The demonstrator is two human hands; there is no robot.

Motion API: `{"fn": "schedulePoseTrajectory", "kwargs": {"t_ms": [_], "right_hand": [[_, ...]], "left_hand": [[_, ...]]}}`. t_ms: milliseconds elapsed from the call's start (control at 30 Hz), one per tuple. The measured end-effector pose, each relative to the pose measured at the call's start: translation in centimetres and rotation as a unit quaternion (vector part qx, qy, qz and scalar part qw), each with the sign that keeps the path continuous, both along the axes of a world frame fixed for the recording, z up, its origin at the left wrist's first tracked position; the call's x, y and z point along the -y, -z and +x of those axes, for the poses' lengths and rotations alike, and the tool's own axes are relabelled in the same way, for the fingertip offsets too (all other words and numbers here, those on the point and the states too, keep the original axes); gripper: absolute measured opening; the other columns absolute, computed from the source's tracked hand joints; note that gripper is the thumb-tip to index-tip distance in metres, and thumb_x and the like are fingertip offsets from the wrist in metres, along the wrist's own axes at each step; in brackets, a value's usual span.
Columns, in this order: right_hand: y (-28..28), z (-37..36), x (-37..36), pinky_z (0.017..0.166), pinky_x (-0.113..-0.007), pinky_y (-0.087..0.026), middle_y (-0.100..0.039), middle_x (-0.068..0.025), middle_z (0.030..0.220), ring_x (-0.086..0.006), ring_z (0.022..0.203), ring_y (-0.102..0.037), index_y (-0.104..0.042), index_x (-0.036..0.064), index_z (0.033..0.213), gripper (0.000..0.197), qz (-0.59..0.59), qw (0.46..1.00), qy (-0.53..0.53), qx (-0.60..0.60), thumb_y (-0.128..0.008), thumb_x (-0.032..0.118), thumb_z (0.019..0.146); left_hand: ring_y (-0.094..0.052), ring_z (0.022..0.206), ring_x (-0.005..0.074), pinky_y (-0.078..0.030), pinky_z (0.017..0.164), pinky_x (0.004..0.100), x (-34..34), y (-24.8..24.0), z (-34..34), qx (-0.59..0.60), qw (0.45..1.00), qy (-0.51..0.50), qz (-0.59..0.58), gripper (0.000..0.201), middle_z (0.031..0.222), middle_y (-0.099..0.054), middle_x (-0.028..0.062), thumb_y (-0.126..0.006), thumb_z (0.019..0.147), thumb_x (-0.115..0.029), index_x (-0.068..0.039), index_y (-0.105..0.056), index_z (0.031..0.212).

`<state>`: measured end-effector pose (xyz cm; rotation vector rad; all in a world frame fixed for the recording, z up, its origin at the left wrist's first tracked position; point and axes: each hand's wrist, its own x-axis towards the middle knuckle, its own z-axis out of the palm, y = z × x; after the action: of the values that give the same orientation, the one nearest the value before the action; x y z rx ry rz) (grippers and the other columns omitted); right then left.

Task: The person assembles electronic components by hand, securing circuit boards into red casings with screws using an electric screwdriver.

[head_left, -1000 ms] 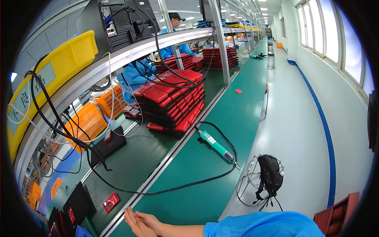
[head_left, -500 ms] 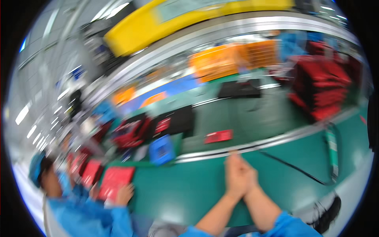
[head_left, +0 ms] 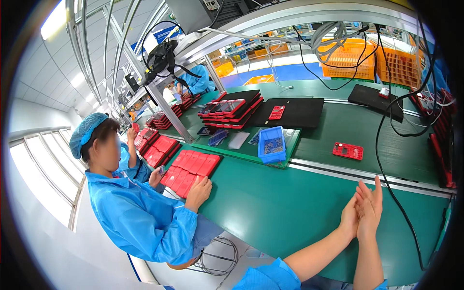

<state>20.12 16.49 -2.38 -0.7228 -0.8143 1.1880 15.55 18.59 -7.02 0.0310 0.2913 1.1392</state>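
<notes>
My left hand [head_left: 351, 216] and my right hand [head_left: 371, 207] are pressed together over the green bench [head_left: 270, 203]. Their fingers stretch out and point away from me, and no object shows in either hand. The palms face each other, so the surfaces between them are hidden. Beyond my fingers, a flat red panel with small cut-outs [head_left: 348, 151] lies on the dark green belt [head_left: 314, 145], apart from both hands.
A blue bin [head_left: 271, 157] of small metal parts stands left of the red panel. A co-worker [head_left: 140, 203] in blue holds a tray of red cases [head_left: 191, 169]. Stacked red-and-black trays [head_left: 229, 111] sit behind. A black cable [head_left: 394, 193] hangs down at right.
The view has swung left and sharpened, so the co-worker and trays show more fully. My hands stay together, now further right in the picture, with the fingers more plainly stretched.
</notes>
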Motion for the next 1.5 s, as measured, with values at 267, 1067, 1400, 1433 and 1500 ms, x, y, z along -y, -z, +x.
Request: {"fn": "schedulePoseTrajectory", "kwargs": {"t_ms": [267, 1067, 1400, 1433, 1500], "right_hand": [[1.4, -2.0, -3.7, 0.094, -0.032, -0.030, -0.050, -0.0175, 0.117, -0.0247, 0.111, -0.045, -0.032, 0.0052, 0.130, 0.043, 0.079, 0.918, -0.047, 0.385, -0.036, 0.023, 0.090], [2.0, -4.9, -5.6, 0.070, -0.036, -0.048, -0.057, -0.0242, 0.094, -0.0297, 0.073, -0.059, -0.054, -0.0042, 0.084, 0.026, 0.395, 0.829, 0.020, 0.395, -0.037, -0.011, 0.065], [0.5, -5.6, -5.1, 0.072, -0.033, -0.046, -0.059, -0.0153, 0.099, -0.0250, 0.076, -0.058, -0.062, 0.0020, 0.085, 0.025, 0.485, 0.735, 0.032, 0.473, -0.054, 0.006, 0.062], [0.9, -5.3, -5.2, 0.072, -0.033, -0.046, -0.058, -0.0155, 0.100, -0.0250, 0.076, -0.058, -0.062, 0.0024, 0.085, 0.026, 0.469, 0.743, 0.052, 0.475, -0.055, 0.005, 0.060], [0.7, -4.8, -4.8, 0.072, -0.033, -0.046, -0.058, -0.0154, 0.102, -0.0253, 0.079, -0.058, -0.062, 0.0026, 0.086, 0.027, 0.437, 0.756, 0.066, 0.483, -0.056, 0.003, 0.060]], "left_hand": [[-0.046, 0.109, 0.0219, -0.037, 0.093, 0.0309, -3.0, 0.2, -4.7, 0.036, 0.996, 0.021, 0.080, 0.038, 0.117, -0.049, 0.0102, -0.028, 0.093, -0.026, -0.004, -0.040, 0.121], [-0.049, 0.102, 0.0149, -0.038, 0.087, 0.0250, -3.2, 2.7, -7.1, 0.107, 0.964, 0.237, 0.053, 0.036, 0.104, -0.056, 0.0025, -0.040, 0.091, -0.023, -0.008, -0.037, 0.123], [-0.055, 0.100, 0.0196, -0.039, 0.096, 0.0345, -3.7, -0.9, -8.6, 0.061, 0.996, 0.058, -0.007, 0.042, 0.091, -0.062, 0.0015, -0.049, 0.087, -0.016, -0.018, -0.034, 0.126], [-0.054, 0.103, 0.0194, -0.038, 0.097, 0.0348, -3.8, -1.1, -8.1, 0.043, 0.998, 0.052, 0.001, 0.041, 0.100, -0.058, 0.0019, -0.046, 0.088, -0.018, -0.020, -0.033, 0.127], [-0.051, 0.107, 0.0189, -0.035, 0.099, 0.0354, -3.7, -1.8, -7.6, 0.006, 0.999, 0.039, 0.025, 0.039, 0.118, -0.051, 0.0027, -0.041, 0.091, -0.023, -0.022, -0.031, 0.129]]}}
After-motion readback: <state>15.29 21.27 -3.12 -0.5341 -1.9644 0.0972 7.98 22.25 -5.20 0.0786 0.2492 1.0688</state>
